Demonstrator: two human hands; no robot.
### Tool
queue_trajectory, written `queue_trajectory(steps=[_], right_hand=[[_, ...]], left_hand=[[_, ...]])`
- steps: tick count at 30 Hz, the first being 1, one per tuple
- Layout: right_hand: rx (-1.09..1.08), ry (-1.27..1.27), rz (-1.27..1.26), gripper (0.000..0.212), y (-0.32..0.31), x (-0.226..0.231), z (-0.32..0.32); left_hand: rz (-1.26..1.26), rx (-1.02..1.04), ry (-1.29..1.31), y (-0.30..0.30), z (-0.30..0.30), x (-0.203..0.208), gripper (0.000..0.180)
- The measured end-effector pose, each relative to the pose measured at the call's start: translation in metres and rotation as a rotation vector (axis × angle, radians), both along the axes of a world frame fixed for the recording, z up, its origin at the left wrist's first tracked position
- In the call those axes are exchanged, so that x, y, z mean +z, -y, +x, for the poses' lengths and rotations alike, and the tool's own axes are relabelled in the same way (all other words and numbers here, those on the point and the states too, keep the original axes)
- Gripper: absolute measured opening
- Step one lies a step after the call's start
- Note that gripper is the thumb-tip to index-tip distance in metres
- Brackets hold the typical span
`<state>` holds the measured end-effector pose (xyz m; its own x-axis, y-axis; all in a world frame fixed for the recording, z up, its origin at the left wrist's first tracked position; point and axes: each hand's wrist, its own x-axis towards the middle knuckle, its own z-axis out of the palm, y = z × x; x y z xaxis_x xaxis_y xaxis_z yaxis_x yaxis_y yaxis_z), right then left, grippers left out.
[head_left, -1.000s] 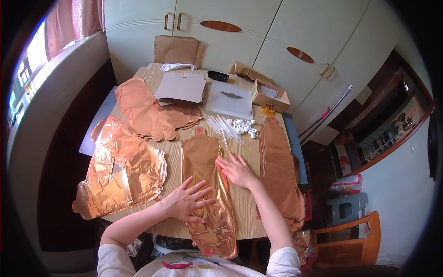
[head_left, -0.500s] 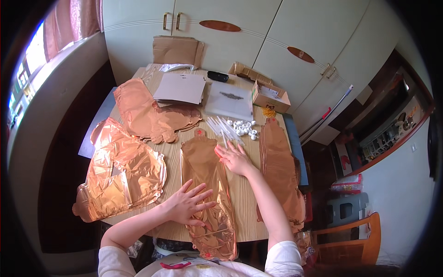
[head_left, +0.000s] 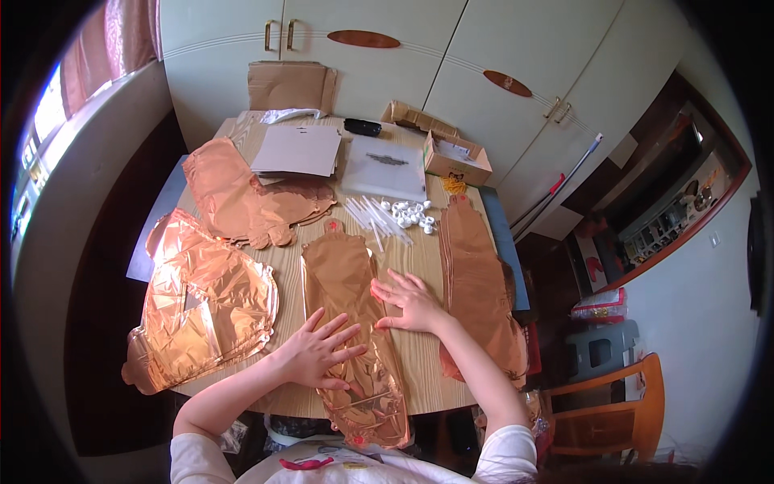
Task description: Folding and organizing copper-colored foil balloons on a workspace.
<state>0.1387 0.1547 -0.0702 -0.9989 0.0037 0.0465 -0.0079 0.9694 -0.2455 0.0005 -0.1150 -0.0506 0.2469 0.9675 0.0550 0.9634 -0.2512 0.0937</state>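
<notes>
A long, flat, copper-coloured foil balloon lies lengthwise in front of me, its near end at the table edge. My left hand rests on its left lower part with fingers spread, holding nothing. Along its right edge my right hand lies with fingers stretched out, fingertips touching the foil. To the left is a crinkled, shiny foil balloon, with a pile of flat foil balloons behind it. More long foil balloons are stacked on the right.
White plastic straws and small white plastic pieces lie beyond the balloon. Farther back are a stack of grey card, a clear plastic sheet or bag, a black case and an open cardboard box. A wooden chair stands right.
My right hand has slid nearer to me along the balloon's right edge. My left hand stays on the foil. The whole view has shifted slightly.
</notes>
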Motion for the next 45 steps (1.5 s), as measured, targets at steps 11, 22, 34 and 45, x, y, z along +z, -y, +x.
queue_trajectory(steps=[11,22,34,45], right_hand=[[0.051,0.238,0.103,0.127,0.006,0.021,0.002],[-0.062,0.353,0.194,0.139,0.027,0.046,0.009],[-0.078,0.470,0.173,0.143,0.057,0.048,0.046],[-0.063,0.422,0.156,0.137,0.059,0.043,0.052]], left_hand=[[0.008,0.029,0.037,-0.028,-0.011,0.012,0.080],[0.034,0.018,0.007,-0.090,-0.016,0.012,0.042],[0.049,0.071,0.033,-0.101,-0.016,0.009,0.033],[0.097,0.238,-0.033,-0.139,-0.037,-0.003,0.071]])
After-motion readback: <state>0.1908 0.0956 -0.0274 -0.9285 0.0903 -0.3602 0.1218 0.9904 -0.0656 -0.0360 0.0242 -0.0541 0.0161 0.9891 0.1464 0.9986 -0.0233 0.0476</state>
